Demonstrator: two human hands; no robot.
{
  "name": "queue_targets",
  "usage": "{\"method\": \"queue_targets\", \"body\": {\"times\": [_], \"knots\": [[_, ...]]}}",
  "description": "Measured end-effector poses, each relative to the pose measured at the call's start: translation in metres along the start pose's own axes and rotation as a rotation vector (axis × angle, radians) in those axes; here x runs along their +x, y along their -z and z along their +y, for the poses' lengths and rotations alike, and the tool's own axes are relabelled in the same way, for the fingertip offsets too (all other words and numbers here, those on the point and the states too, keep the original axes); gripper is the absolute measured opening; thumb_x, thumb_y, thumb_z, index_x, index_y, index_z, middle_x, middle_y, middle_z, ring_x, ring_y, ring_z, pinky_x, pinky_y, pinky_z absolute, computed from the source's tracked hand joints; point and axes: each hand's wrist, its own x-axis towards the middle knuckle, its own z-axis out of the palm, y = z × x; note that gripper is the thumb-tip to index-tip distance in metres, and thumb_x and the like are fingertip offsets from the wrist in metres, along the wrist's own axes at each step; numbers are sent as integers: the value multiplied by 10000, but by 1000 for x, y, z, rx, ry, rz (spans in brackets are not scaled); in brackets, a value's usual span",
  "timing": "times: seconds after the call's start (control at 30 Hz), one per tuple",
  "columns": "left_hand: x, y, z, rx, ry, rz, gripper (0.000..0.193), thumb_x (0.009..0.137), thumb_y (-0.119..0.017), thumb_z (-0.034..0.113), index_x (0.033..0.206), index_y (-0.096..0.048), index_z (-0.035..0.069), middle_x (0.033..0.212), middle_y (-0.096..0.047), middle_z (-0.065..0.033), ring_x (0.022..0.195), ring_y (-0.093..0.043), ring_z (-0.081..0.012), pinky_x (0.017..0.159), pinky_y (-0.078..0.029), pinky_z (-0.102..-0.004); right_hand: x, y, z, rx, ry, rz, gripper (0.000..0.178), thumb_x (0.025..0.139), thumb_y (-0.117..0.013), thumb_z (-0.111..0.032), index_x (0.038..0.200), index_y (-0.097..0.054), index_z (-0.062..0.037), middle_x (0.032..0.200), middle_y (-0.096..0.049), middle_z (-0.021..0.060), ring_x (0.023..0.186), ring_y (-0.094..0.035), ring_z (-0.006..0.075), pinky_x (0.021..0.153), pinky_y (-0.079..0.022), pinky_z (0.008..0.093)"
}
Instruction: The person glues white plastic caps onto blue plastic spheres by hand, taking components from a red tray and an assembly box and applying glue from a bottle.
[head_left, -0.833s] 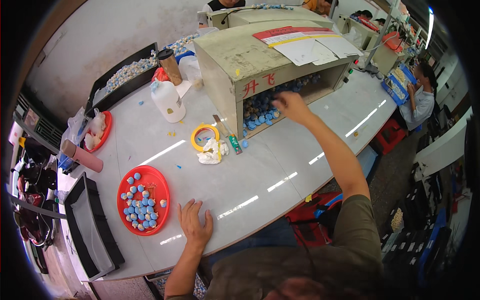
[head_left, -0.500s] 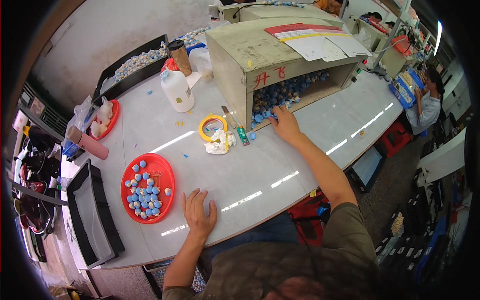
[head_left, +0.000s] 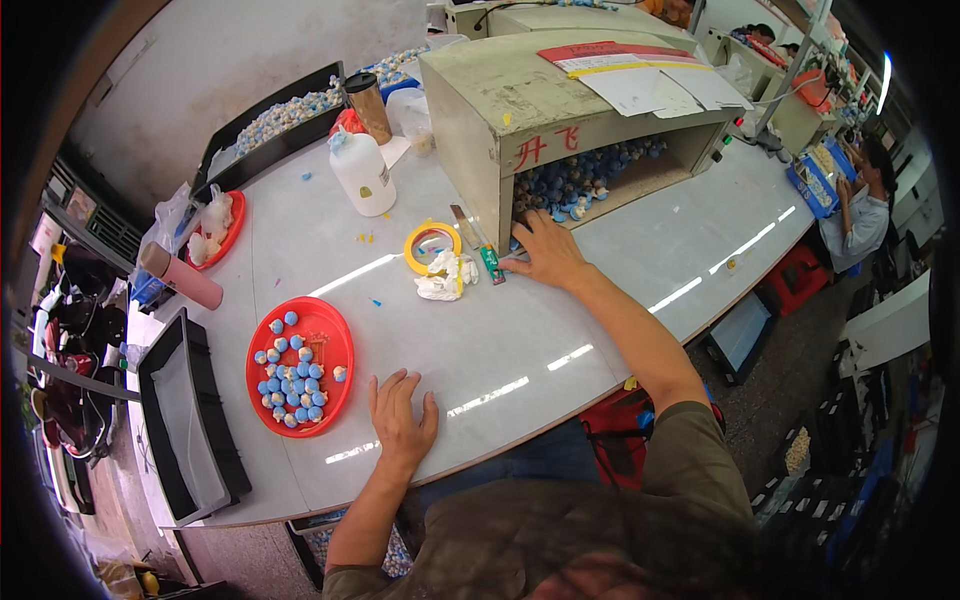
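My left hand (head_left: 402, 420) lies on the grey tabletop with its fingers stretched out and nothing in it. To its left stands a round red tray (head_left: 342, 400) holding several small blue-and-cream balls (head_left: 296, 385). My right hand (head_left: 550, 252) reaches to the front left corner of an open-fronted cream metal box (head_left: 470, 130). Its fingers are spread, the thumb apart, with the fingertips at the edge of the opening. Inside the box is a heap of similar blue balls (head_left: 575, 180). Part of the heap is hidden behind my fingers and the box's wall.
Yellow tape (head_left: 408, 250), crumpled white tissue (head_left: 440, 285) and a small green packet (head_left: 492, 264) lie mid-table. Behind are a white bottle (head_left: 362, 178) and brown tumbler (head_left: 370, 108). A black tray (head_left: 180, 440) and pink flask (head_left: 185, 278) stand left. Another person (head_left: 860, 210) sits far right.
My right hand has drawn slightly back and left, its fingers spreading and thumb swinging toward the green packet. The loose blue ball near the packet is no longer visible. My left hand stays put.
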Motion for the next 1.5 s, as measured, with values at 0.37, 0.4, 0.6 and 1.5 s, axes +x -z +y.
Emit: {"method": "queue_targets", "body": {"times": [0.37, 0.4, 0.6, 1.5], "knots": [[-3, -1, -5, -25, 9, -13, 351, 761, -689, 49, 1098, -598, 9, 1027, -653, -139, 1032, -620, -303, 1038, -371, -520, -29, 4, 13, 233, -155, 24, 376, 778, -715, -190, 1107, -569, -78, 1002, -574, 91, 891, -598, 284, 701, -512, 394], [-4, -1, -6, -32, 7, -11, 352, 760, -688, 46, 1099, -597, 10, 1025, -655, -138, 1027, -622, -304, 1035, -376, -518, -34, 6, 16, 232, -161, 24, 376, 778, -715, -190, 1107, -569, -78, 1002, -574, 91, 891, -598, 284, 701, -512, 394], [0, -2, -1, -46, 6, -13, 344, 765, -678, 41, 1097, -596, 12, 998, -663, -132, 1013, -626, -306, 1025, -387, -516, -61, 34, 13, 115, -311, 267, 501, 776, -741, -320, 1199, -583, -104, 1143, -573, 131, 991, -555, 309, 780, -485, 405], [2, -9, 3, -79, -15, 15, 331, 771, -665, 31, 1093, -594, 2, 965, -677, -121, 929, -646, -307, 956, -445, -512, -36, 32, 196, 604, -1040, 573, 402, 908, -576, -218, 1259, -543, -24, 1176, -600, 140, 1054, -574, 224, 919, -451, 331]]}}
